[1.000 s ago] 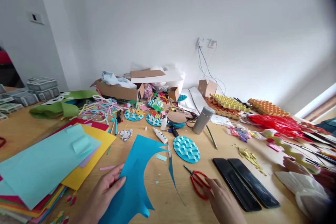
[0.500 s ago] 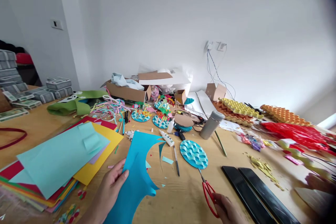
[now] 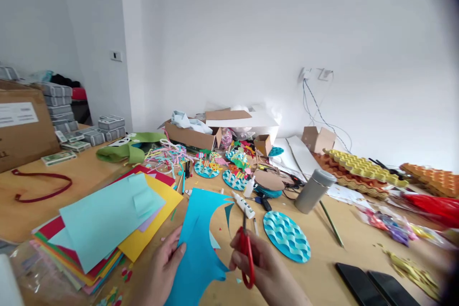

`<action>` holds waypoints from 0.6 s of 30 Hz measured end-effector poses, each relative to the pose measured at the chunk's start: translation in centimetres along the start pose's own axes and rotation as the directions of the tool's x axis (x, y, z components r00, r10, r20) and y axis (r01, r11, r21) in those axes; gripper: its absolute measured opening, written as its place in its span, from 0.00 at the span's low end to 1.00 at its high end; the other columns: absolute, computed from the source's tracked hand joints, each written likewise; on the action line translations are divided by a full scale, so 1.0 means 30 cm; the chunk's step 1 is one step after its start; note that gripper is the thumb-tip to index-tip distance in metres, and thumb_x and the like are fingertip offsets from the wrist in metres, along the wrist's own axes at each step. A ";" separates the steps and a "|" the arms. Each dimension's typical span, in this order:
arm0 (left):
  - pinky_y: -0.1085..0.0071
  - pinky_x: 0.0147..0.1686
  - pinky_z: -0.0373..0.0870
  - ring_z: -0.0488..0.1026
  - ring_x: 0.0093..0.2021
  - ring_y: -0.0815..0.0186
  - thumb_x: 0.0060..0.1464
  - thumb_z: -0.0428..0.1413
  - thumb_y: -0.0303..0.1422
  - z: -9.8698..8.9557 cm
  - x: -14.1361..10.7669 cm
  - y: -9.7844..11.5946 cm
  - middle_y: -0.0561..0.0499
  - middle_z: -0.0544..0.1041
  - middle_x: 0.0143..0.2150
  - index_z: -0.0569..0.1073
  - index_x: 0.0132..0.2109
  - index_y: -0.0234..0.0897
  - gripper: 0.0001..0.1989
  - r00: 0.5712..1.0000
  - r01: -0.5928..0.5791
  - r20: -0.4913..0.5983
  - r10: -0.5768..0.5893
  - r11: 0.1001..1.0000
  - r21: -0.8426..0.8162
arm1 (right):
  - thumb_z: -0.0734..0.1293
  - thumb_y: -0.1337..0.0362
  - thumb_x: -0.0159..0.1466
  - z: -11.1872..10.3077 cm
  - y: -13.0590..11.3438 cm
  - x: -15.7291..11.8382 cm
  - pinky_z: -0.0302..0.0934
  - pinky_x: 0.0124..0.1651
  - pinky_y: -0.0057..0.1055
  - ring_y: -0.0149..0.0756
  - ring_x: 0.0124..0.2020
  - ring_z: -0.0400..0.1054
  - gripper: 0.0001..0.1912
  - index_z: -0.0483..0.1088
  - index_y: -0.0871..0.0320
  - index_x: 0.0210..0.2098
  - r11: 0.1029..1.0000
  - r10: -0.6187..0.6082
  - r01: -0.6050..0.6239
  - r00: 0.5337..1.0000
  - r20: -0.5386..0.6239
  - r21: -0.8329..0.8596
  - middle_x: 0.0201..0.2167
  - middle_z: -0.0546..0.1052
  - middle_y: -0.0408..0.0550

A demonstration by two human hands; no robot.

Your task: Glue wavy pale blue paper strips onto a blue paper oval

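Note:
My left hand (image 3: 167,260) grips a sheet of blue paper (image 3: 195,234) by its left edge, thumb on top. Round curves are cut out of the sheet's right side. In my right hand (image 3: 258,258) is a pair of red-handled scissors (image 3: 247,260), raised just right of the sheet, with the blades pointing up and away from me. Behind the scissors lie a white glue bottle (image 3: 244,204) and a pen (image 3: 255,226), partly hidden by my hand. An oval blue disc with pale wavy strips (image 3: 287,236) rests to the right.
A stack of coloured paper (image 3: 107,220) covers the left of the table. A grey flask (image 3: 315,191) stands behind the disc, with two black phones (image 3: 362,282) nearer on the right. Cardboard boxes (image 3: 191,134) and egg trays (image 3: 362,167) line the wall.
My right hand has brought the scissors left and up, from beside the phones to close by the blue sheet. The view has turned left. My left hand still holds the sheet.

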State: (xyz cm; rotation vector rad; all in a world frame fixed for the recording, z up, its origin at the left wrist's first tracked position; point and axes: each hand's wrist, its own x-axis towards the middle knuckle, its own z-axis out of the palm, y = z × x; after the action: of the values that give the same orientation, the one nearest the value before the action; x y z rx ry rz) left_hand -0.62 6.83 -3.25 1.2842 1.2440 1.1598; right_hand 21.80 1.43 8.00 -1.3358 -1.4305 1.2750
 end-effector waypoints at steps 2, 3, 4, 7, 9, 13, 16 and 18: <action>0.58 0.54 0.71 0.72 0.57 0.52 0.53 0.54 0.50 -0.011 0.009 -0.024 0.42 0.76 0.55 0.73 0.56 0.39 0.28 0.999 -0.031 -0.036 0.032 0.999 0.040 | 0.66 0.38 0.58 0.005 -0.035 0.062 0.57 0.29 0.27 0.34 0.27 0.66 0.28 0.66 0.59 0.35 0.999 -0.031 0.032 0.999 0.029 -0.028 0.24 0.72 0.45; 0.59 0.55 0.70 0.71 0.58 0.53 0.54 0.54 0.49 -0.018 0.014 -0.034 0.43 0.76 0.56 0.73 0.56 0.41 0.27 0.998 -0.050 -0.042 0.053 0.997 0.065 | 0.64 0.37 0.58 0.005 -0.047 0.089 0.56 0.27 0.27 0.33 0.25 0.65 0.29 0.66 0.59 0.34 0.998 -0.035 0.036 0.999 0.027 -0.047 0.22 0.71 0.45; 0.60 0.56 0.70 0.71 0.58 0.53 0.54 0.55 0.49 -0.023 0.019 -0.043 0.44 0.75 0.57 0.73 0.56 0.42 0.26 0.996 -0.073 -0.049 0.077 0.994 0.085 | 0.61 0.35 0.59 0.006 -0.054 0.111 0.55 0.26 0.27 0.32 0.23 0.64 0.30 0.66 0.59 0.32 0.997 -0.031 0.032 0.999 0.018 -0.067 0.21 0.70 0.44; 0.60 0.57 0.68 0.68 0.60 0.54 0.54 0.55 0.47 -0.036 0.028 -0.059 0.47 0.72 0.60 0.73 0.56 0.45 0.24 0.988 -0.131 -0.066 0.140 0.984 0.123 | 0.56 0.33 0.61 0.008 -0.042 0.158 0.53 0.26 0.27 0.30 0.21 0.60 0.34 0.66 0.59 0.27 0.993 0.003 -0.004 1.000 -0.010 -0.118 0.17 0.68 0.43; 0.60 0.57 0.67 0.67 0.61 0.53 0.55 0.55 0.47 -0.038 0.028 -0.059 0.47 0.71 0.61 0.73 0.56 0.44 0.24 0.985 -0.139 -0.083 0.149 0.984 0.114 | 0.55 0.33 0.61 0.014 -0.015 0.176 0.53 0.26 0.27 0.29 0.20 0.59 0.33 0.66 0.59 0.27 0.991 0.031 -0.030 1.000 0.005 -0.131 0.16 0.67 0.42; 0.59 0.56 0.69 0.69 0.59 0.52 0.56 0.54 0.49 -0.033 0.020 -0.045 0.45 0.73 0.59 0.72 0.57 0.41 0.26 0.987 -0.105 -0.117 0.114 0.991 0.081 | 0.53 0.35 0.63 0.032 0.034 0.186 0.57 0.30 0.28 0.31 0.23 0.62 0.33 0.67 0.58 0.30 0.986 0.090 -0.084 0.995 0.038 -0.145 0.20 0.70 0.43; 0.60 0.53 0.72 0.71 0.57 0.52 0.55 0.55 0.49 -0.030 0.011 -0.031 0.45 0.74 0.58 0.73 0.56 0.41 0.26 0.988 -0.078 -0.124 0.088 0.994 0.082 | 0.54 0.34 0.63 0.040 0.045 0.188 0.57 0.31 0.28 0.32 0.26 0.64 0.33 0.69 0.58 0.31 0.972 0.149 -0.140 0.988 0.038 -0.187 0.22 0.72 0.44; 0.61 0.50 0.74 0.73 0.55 0.51 0.53 0.57 0.49 -0.030 0.005 -0.019 0.46 0.75 0.57 0.74 0.55 0.42 0.26 0.991 -0.074 -0.105 0.083 0.993 0.091 | 0.52 0.33 0.62 0.040 0.046 0.192 0.57 0.32 0.28 0.33 0.27 0.65 0.35 0.69 0.58 0.31 0.970 0.170 -0.161 0.985 0.039 -0.182 0.23 0.72 0.44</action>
State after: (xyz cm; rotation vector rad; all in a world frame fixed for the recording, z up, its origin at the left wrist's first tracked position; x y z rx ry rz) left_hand -1.55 7.00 -3.75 1.3599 1.3465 1.2585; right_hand 20.10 6.85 5.92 -1.5792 -1.5259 1.3232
